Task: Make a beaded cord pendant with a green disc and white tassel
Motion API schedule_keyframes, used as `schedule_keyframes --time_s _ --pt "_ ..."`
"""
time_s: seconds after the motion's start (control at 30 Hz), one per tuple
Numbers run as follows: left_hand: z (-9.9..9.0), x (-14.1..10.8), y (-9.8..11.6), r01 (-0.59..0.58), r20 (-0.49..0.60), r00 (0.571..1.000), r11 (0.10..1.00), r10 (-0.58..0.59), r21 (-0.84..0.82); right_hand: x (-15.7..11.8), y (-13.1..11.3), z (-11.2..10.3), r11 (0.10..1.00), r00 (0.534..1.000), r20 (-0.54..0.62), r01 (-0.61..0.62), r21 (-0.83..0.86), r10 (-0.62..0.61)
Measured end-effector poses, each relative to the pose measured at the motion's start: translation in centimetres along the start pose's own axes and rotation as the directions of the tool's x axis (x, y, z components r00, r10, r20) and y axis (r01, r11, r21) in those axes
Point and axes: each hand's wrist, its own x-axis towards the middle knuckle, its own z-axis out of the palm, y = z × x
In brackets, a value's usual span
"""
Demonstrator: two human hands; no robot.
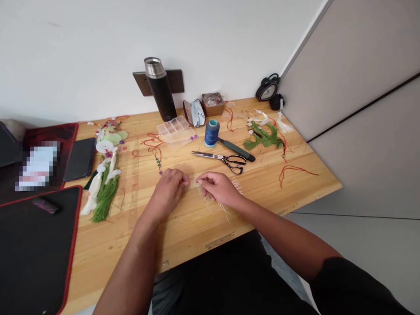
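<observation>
My right hand [216, 187] is closed in a pinch on a thin white cord, whose small loop [196, 183] sticks out past the fingertips toward the left. Loose white thread ends [225, 211] hang out below this hand, and a white fringe [236, 185] shows beyond its wrist; whether they belong to one tassel I cannot tell. Facing it, my left hand [170, 188] rests over the table with fingers curled together close to the loop. What those fingers hold, if anything, is hidden. Black-handled scissors [223, 158] lie just beyond both hands.
Behind the scissors are a blue thread spool [211, 134], a dark green-handled tool [238, 149] and a clear divided box [175, 130]. Green tassels lie left [106, 197] and right [265, 134]. A black bottle [160, 92] stands at the wall. Red cords [297, 169] lie right.
</observation>
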Motion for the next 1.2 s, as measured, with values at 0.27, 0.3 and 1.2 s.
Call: schedule_keyframes --time_s 0.27,0.3,1.2 --pt "-0.5 -0.2 0.2 0.016 0.042 0.999 0.996 -0.012 -0.091 0.1 0.0 -0.3 0.998 1.000 0.021 -0.007 0.065 0.006" --pt "-0.5 -0.2 0.2 0.019 0.044 0.999 0.995 -0.015 -0.098 0.1 -0.1 -0.3 0.997 1.000 0.023 -0.012 0.076 0.011" --pt "-0.8 0.1 0.7 0.186 0.084 0.981 0.964 -0.173 -0.187 -1.0 -0.7 2.0 0.920 0.995 -0.046 -0.067 0.386 0.092"
